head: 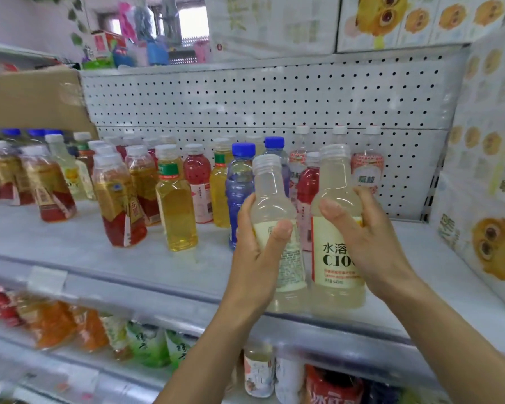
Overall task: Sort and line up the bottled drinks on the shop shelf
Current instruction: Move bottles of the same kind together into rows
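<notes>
Bottles of pale cloudy drink, one in the left hand (258,255) and one (337,228) in the right hand (368,240), sit upright at the shelf (99,258) front, fingers wrapped round their labelled middles. Full plastic, probably heavyish and smooth; mid-body seems the sound hold.

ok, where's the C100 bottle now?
Head view, centre-right: C100 bottle in the right hand at shelf front, beside the pale bottle in the left hand.

Bare left hand (255,258) and right hand (370,243), slim bare forearms (449,339), short trimmed nails.
</notes>
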Demonstrator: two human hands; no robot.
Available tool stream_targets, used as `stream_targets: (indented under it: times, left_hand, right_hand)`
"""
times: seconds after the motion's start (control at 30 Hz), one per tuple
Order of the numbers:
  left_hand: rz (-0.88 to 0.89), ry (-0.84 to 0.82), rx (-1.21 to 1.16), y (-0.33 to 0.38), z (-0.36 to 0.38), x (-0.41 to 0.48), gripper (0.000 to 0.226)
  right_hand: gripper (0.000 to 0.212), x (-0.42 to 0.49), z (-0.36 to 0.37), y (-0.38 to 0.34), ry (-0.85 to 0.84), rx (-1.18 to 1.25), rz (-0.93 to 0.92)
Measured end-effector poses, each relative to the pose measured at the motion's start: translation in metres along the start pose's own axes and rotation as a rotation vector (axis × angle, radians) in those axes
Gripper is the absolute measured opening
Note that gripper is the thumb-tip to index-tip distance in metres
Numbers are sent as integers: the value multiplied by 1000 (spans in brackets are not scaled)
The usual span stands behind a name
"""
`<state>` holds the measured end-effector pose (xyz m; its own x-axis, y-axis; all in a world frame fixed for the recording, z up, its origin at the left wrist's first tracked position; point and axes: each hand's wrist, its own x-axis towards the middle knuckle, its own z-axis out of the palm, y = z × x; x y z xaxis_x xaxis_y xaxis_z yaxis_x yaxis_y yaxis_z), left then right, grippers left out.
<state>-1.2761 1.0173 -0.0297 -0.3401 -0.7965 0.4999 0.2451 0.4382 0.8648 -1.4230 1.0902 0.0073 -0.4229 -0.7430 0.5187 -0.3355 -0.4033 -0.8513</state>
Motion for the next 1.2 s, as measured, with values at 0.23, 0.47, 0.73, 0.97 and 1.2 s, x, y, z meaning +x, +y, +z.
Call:
stream_targets:
  times: [0.23, 0.47, 0.73, 0.97, 1.2]
  left_hand:
    - [-17, -21, 26, 6, -99, -8, 73]
    - [-38, -50, 4, 11, -193, -2, 71]
    - [-110, -98, -56, 9, -260, 6, 65]
    - [-66, -103, -72, 7, -273, 23, 54]
    - [-37, -107, -54, -2, -274, 32, 79]
  right_hand:
    - [48, -12, 91, -9, 15, 80, 29]
    - [39, -15, 167, -15, 111, 62, 60]
    - [48, -5, 221, -11, 265, 12, 50]
    - [63, 13, 248, 8, 309, -174, 75]
    - [76, 35, 260, 21, 281, -377, 127]
